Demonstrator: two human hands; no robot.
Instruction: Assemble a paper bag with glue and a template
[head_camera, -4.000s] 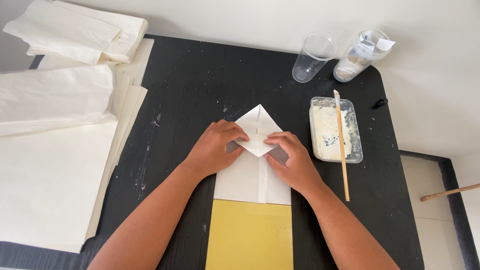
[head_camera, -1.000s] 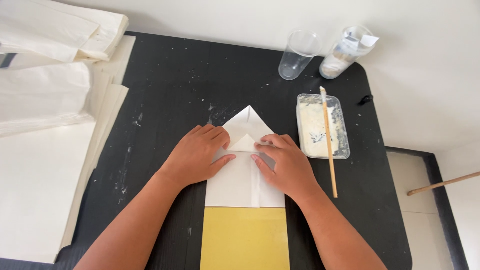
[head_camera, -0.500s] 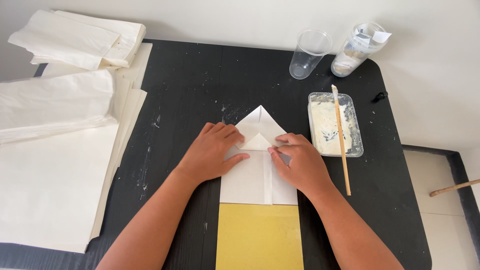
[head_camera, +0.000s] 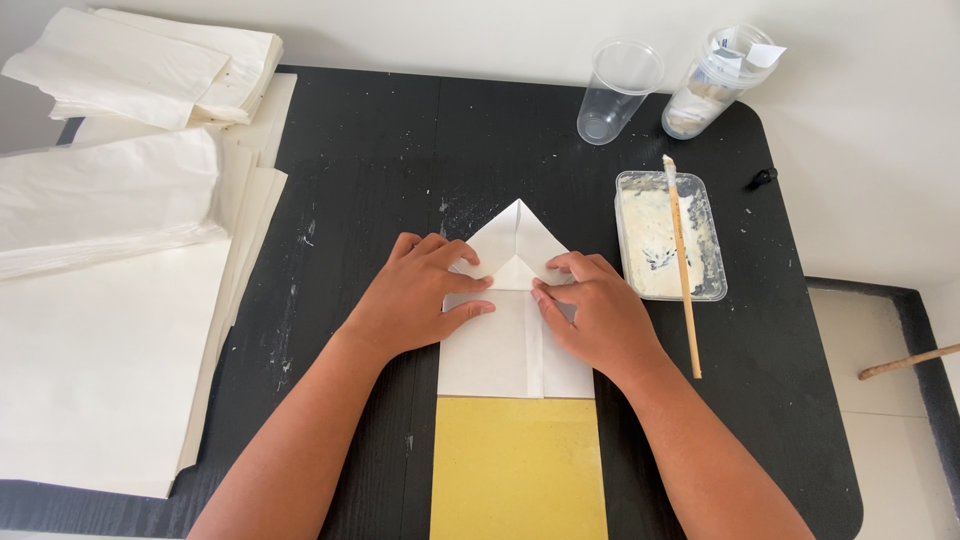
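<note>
Head view showed the white folded paper bag (head_camera: 515, 330) mid-bench, light, thin, crease-prone, best pinned flat near its pointed fold. The left hand (head_camera: 415, 295) and right hand (head_camera: 595, 315) pressed it, fingers spread; the paste tray (head_camera: 668, 237) lay toward the right edge.

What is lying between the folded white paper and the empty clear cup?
Nothing: in the head view only bare black table, with small white specks, separates the folded white paper from the empty clear cup.

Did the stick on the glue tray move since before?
No. The wooden stick lies across the plastic tray just as it did earlier, its tip by the tray's far edge and its lower end past the near edge. Only the camera view shifted.
</note>
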